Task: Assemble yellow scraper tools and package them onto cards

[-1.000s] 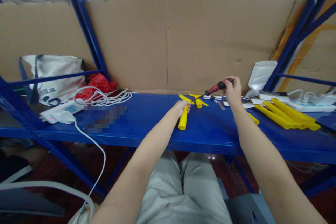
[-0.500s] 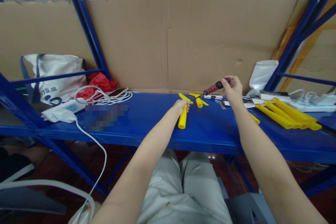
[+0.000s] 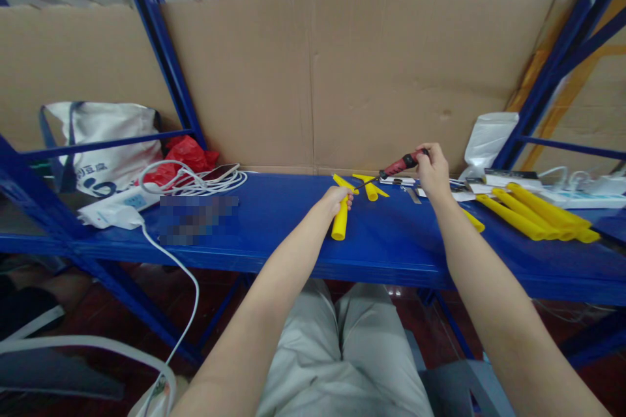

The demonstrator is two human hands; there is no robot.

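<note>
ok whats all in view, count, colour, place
shelf: 1, blue, centre
screwdriver: 1, red-black, in right hand
tube: 1, yellow, in left hand
tube pile: several, yellow, shelf right
pieces: count unclear, yellow, past left hand
cardboard: count unclear, brown, behind shelf
cloth bag: 1, white, left
plastic bag: 1, red, left
cables: several, white, left
power strips: 2, white, both sides
pouch: 1, white, back right
trousers: 1, grey, below
hands: 2, bare, above shelf
</note>
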